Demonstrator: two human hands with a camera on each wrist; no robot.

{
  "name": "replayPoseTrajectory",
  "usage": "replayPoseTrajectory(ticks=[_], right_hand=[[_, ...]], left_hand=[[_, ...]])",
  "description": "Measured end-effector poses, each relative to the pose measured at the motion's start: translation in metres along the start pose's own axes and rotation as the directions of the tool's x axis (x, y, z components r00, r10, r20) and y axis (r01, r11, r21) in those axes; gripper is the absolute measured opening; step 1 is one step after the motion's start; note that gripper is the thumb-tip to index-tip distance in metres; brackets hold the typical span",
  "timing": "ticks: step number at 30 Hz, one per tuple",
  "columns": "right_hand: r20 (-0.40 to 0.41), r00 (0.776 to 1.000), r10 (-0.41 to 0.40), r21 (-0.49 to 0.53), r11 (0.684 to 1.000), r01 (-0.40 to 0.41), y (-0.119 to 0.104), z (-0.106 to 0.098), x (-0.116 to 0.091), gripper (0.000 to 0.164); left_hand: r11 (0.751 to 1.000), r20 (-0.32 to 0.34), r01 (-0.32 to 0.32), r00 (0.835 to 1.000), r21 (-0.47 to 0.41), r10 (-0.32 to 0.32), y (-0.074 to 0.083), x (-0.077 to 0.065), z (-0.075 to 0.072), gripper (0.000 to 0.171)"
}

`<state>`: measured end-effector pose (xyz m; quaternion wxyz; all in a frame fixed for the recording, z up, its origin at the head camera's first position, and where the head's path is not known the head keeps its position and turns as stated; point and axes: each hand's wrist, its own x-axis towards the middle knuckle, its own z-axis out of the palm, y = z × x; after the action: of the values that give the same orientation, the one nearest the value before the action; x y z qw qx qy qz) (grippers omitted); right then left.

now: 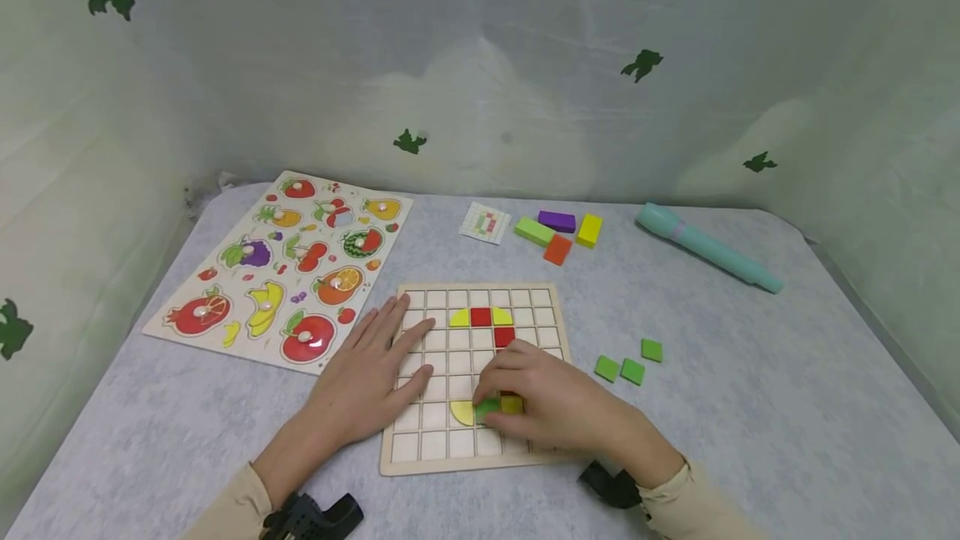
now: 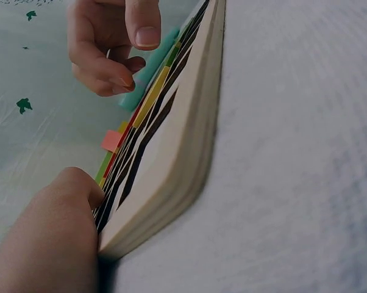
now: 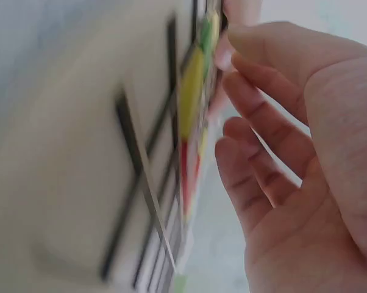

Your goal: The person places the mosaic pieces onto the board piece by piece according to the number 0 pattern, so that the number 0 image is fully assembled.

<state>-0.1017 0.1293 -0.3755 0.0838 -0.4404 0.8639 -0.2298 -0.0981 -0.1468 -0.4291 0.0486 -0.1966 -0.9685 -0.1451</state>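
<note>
A wooden grid board (image 1: 388,457) lies in front of me. My left hand (image 1: 363,382) rests on its left edge, fingers spread. My right hand (image 1: 551,398) is over the lower part of the grid, thumb and fingertips by a green square tile (image 1: 487,409) that sits in a cell. In the left wrist view the right hand's thumb and index finger (image 2: 148,36) are apart, with nothing seen between them. A rounded yellow tile (image 1: 462,412) lies left of the green one, another yellow tile (image 1: 512,404) right. Red tiles (image 1: 481,317) and yellow pieces sit higher up; the right hand hides some cells.
Three loose green tiles (image 1: 632,371) lie right of the board. Behind it are a small pattern card (image 1: 485,223) and purple, lime, orange and yellow blocks (image 1: 557,222). A fruit puzzle board (image 1: 247,290) lies at left, a teal tapered tube (image 1: 708,248) at back right.
</note>
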Motion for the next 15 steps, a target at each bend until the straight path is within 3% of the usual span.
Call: replayPoseTrajectory(ticks=[9,15], right_hand=[[0.022,0.995,0.102,0.107,0.989,-0.103,0.023,-0.031,-0.017,0.023],[-0.010,0.987,0.160,0.146,0.977,-0.156,0.044,-0.047,-0.033,0.026]], left_hand=[[1.000,0.000,-0.001,1.000,-0.007,0.001,0.000,-0.001,0.000,0.065],[1.000,-0.001,-0.001,1.000,-0.020,0.001,0.000,-0.001,0.000,0.064]])
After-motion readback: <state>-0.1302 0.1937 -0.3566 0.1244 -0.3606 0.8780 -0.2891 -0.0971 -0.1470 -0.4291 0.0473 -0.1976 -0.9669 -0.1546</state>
